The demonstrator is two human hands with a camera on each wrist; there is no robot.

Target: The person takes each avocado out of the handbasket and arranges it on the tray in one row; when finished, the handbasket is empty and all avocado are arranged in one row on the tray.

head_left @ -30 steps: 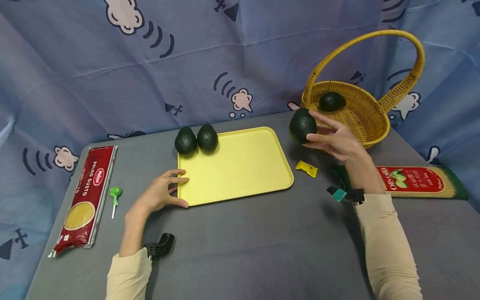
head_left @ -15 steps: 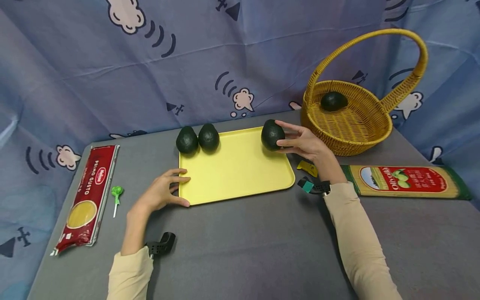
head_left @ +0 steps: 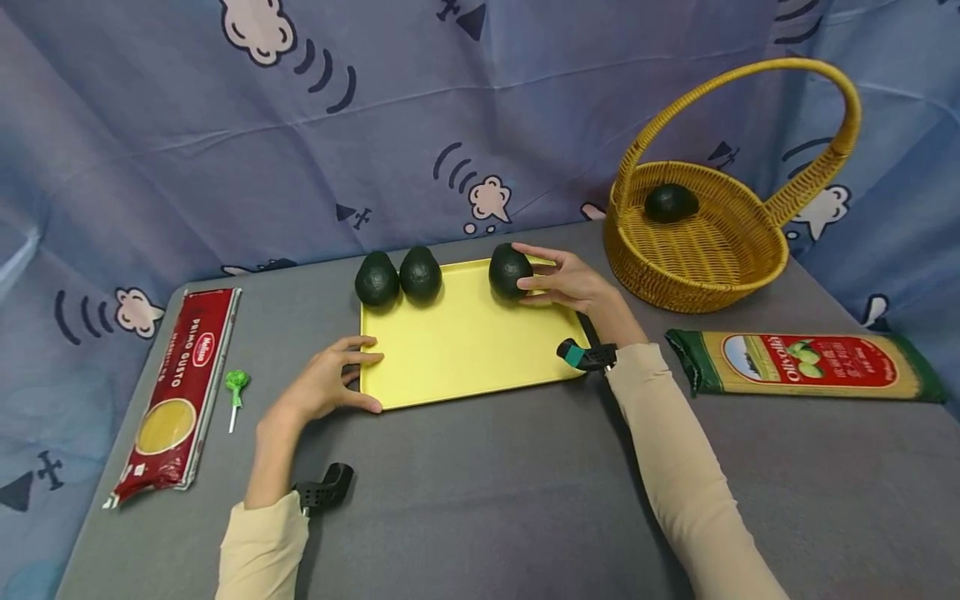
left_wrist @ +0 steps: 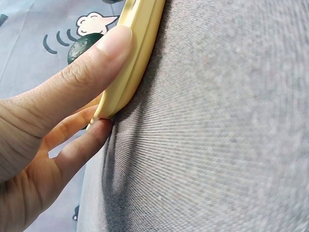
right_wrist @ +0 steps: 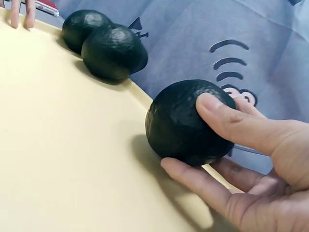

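My right hand (head_left: 566, 282) grips a dark green avocado (head_left: 507, 272) over the back right part of the yellow tray (head_left: 450, 358). In the right wrist view, thumb and fingers hold this avocado (right_wrist: 181, 123) from its side, and a shadow lies on the tray below it. At the tray's front left corner, my left hand (head_left: 330, 382) holds the rim; the left wrist view has the thumb along the tray's outer side (left_wrist: 133, 67). Two more avocados, one (head_left: 377, 279) and another (head_left: 421, 275), stand side by side at the back left corner of the tray.
A wicker basket (head_left: 675, 287) with a tall handle stands at the back right, an avocado (head_left: 671, 203) inside. A spaghetti pack (head_left: 810, 362) lies in front of it. On the left are a red pasta pack (head_left: 176, 392) and a green lollipop (head_left: 236, 382).
My right hand has carried the avocado leftward from beside the basket to over the tray. The left hand has stayed at the tray's corner.
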